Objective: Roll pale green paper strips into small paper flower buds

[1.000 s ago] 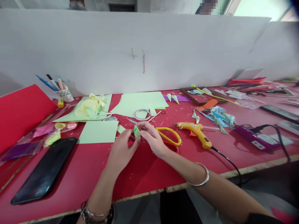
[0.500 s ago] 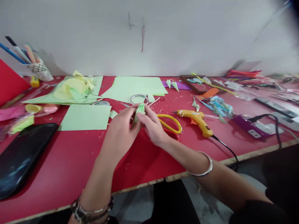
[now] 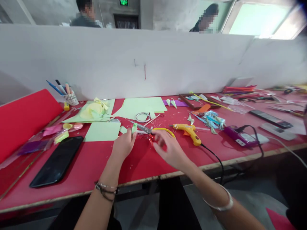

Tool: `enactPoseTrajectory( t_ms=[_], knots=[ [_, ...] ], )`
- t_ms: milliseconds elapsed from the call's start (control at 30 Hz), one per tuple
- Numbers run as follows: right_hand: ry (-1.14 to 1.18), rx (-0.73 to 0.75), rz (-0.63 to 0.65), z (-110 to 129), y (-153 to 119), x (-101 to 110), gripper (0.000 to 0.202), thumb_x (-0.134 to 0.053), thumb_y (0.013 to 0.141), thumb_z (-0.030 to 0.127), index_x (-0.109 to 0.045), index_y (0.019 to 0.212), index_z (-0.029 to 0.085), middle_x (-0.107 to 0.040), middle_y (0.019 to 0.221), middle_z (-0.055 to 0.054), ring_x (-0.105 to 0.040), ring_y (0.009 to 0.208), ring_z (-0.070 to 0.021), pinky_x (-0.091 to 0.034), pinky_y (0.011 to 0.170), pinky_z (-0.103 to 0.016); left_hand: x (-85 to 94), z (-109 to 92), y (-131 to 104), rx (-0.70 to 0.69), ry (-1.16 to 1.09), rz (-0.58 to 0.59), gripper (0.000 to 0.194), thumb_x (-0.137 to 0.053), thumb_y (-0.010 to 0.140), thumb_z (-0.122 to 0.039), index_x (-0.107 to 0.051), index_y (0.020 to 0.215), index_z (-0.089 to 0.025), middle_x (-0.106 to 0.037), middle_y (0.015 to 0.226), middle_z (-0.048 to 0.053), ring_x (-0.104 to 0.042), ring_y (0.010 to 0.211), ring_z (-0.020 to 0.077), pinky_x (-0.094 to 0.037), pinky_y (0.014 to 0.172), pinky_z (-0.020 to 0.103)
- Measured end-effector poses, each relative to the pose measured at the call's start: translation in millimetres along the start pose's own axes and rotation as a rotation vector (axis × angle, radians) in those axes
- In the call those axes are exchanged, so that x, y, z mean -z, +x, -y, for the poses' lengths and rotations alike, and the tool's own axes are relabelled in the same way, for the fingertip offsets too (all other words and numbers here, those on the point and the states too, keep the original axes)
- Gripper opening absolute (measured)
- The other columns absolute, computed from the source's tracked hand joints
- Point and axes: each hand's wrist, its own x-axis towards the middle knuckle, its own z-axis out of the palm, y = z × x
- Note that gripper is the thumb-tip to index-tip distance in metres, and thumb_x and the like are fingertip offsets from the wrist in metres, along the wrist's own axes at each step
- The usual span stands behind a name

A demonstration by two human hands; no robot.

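Note:
My left hand (image 3: pixel 124 145) pinches a small folded light-green paper piece (image 3: pixel 134 128) just above the red table (image 3: pixel 96 163). My right hand (image 3: pixel 168 147) is off the piece, fingers spread, and hovers at the handles of the yellow-and-red scissors (image 3: pixel 163 130). The scissors lie flat, their blades pointing left toward the paper piece. Whether my fingers touch the handles is blurred. A square light-green sheet (image 3: pixel 103 131) lies just left of my left hand.
An orange glue gun (image 3: pixel 188 129) with a black cord lies right of the scissors. Nearby are a tape ring (image 3: pixel 143 117), a black phone (image 3: pixel 57 161), a pen cup (image 3: pixel 71 98), a purple power strip (image 3: pixel 237 135) and paper scraps. A white divider (image 3: pixel 153 60) backs the table; two people sit beyond.
My right hand has let go of the green piece and dropped right to the scissors' handles. My left hand keeps the piece. The view has tilted up.

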Motion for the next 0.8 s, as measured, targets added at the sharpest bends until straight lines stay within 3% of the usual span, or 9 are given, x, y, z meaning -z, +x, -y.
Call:
enactPoseTrajectory(
  t_ms=[100, 233, 400, 667, 800],
  knots=[
    [-0.403, 0.098, -0.142, -22, -58, 28, 0.016, -0.042, 0.081, 0.018, -0.055, 0.091, 0.017, -0.058, 0.082, -0.005, -0.053, 0.077, -0.0159, -0.043, 0.07, -0.027, -4.4, 1, 4, 0.004, -0.019, -0.013, 0.042, -0.016, 0.09, -0.039, -0.037, 0.115, -0.012, -0.064, 0.085, 0.011, -0.062, 0.079, 0.0234, -0.043, 0.06, 0.027],
    [-0.77, 0.175, -0.38, -67, -100, 32, 0.018, -0.041, 0.078, 0.016, -0.059, 0.078, 0.016, -0.059, 0.07, -0.005, -0.051, 0.067, -0.0161, -0.039, 0.065, -0.029, -9.9, -4, 6, -0.028, -0.028, 0.001, 0.04, -0.021, 0.09, -0.037, -0.039, 0.115, -0.011, -0.065, 0.085, 0.011, -0.062, 0.082, 0.0224, -0.042, 0.064, 0.026],
    [-0.834, 0.234, -0.49, -85, -101, 20, 0.022, -0.039, 0.074, 0.016, -0.061, 0.075, 0.015, -0.062, 0.069, -0.005, -0.048, 0.061, -0.0154, -0.034, 0.059, -0.029, -14.6, -4, 5, -0.075, -0.069, 0.002, 0.044, -0.016, 0.091, -0.037, -0.037, 0.116, -0.008, -0.065, 0.084, 0.014, -0.062, 0.081, 0.0225, -0.041, 0.062, 0.026],
    [-0.902, 0.35, -0.521, -90, -101, 21, 0.019, -0.038, 0.07, 0.014, -0.056, 0.069, 0.016, -0.06, 0.063, -0.005, -0.046, 0.057, -0.0152, -0.034, 0.057, -0.027, -18.3, 3, 3, -0.153, -0.178, -0.003, 0.042, -0.023, 0.089, -0.039, -0.039, 0.115, -0.011, -0.064, 0.082, 0.013, -0.062, 0.079, 0.0239, -0.04, 0.062, 0.027],
    [-0.911, 0.312, -0.538, -91, -102, 19, 0.019, -0.036, 0.071, 0.013, -0.054, 0.07, 0.017, -0.059, 0.063, -0.005, -0.048, 0.059, -0.016, -0.034, 0.058, -0.028, -11.1, 5, 6, -0.15, -0.268, -0.029, 0.04, -0.02, 0.089, -0.037, -0.039, 0.111, -0.01, -0.062, 0.077, 0.011, -0.061, 0.074, 0.0234, -0.039, 0.059, 0.028]
  ],
)
